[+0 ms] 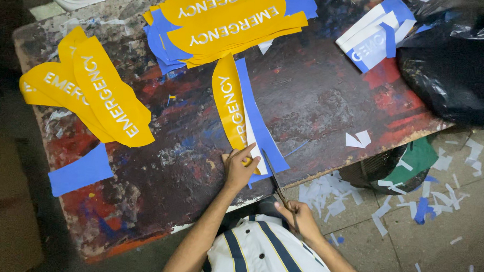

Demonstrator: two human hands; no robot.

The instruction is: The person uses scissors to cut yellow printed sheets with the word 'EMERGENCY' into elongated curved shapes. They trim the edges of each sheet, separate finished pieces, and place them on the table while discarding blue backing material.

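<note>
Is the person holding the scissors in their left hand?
No, the scissors are in the right hand, while the left hand presses on the yellow and blue sticker strip on the table.

Left hand (237, 168) pins yellow-and-blue sticker (242, 112); right hand (297, 214) holds scissors (275, 180).
</note>
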